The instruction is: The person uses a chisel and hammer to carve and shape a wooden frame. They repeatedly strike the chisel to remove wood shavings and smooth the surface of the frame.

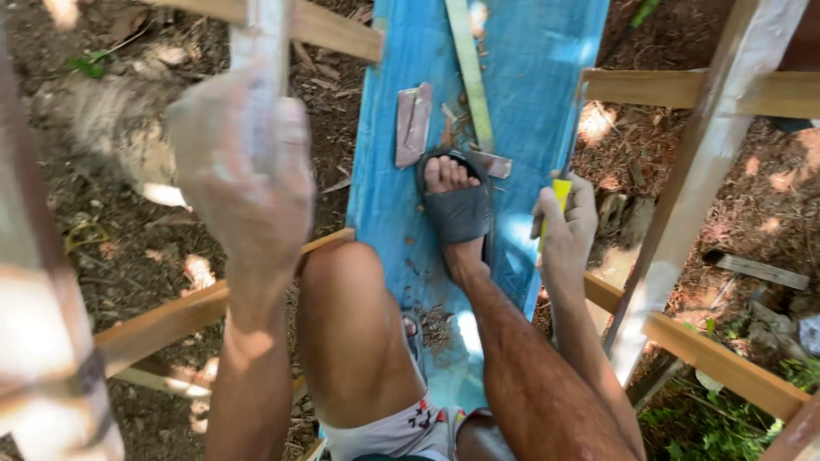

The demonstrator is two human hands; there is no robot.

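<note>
My left hand (243, 175), dusted white, is raised close to the camera and shut around an upright pale wooden post (260, 34). My right hand (565, 220) is lower on the right, shut on the yellow handle (557, 201) of a long thin tool whose blade (574, 128) runs up along the right edge of the blue plank (530, 68). My foot in a grey sandal (459, 209) stands on that plank, with my knee (346, 290) bent to its left.
Small grey wood offcuts (413, 124) and a thin pale strip (470, 77) lie on the blue plank. Horizontal wooden rails (700, 92) (171, 320) cross under it, and a slanted white-painted post (700, 179) stands at right. Leaf-littered ground lies far below.
</note>
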